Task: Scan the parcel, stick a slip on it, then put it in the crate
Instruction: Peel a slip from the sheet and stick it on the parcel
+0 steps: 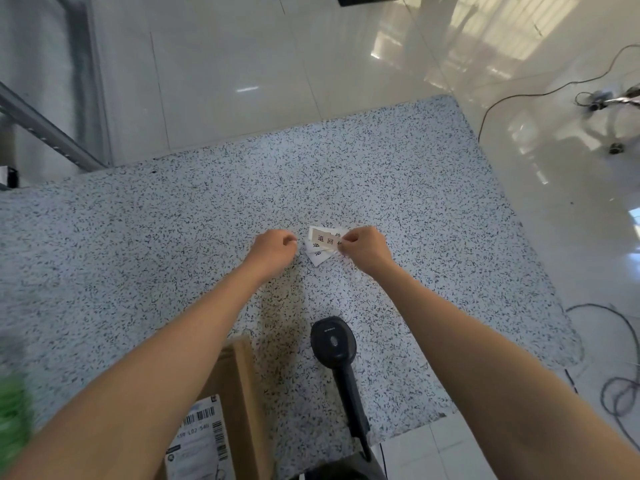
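A brown cardboard parcel [239, 382] with a barcoded shipping label [199, 441] lies at the table's near edge, partly hidden under my left forearm. A black handheld scanner [334, 344] lies to its right. Further out, a small pile of white slips [317, 256] with printed characters rests on the table. My right hand [363, 249] pinches one slip [325, 241] by its right end, lifted slightly over the pile. My left hand [275, 247] hovers just left of the slips, fingers curled shut with nothing visible in them. No crate is clearly in view.
The speckled table [207, 220] ends at the right and far sides over a glossy tiled floor. Cables [620, 393] lie on the floor at right. A grey metal rack [45, 129] stands at far left; a blurred green object [14, 407] sits at the near left edge.
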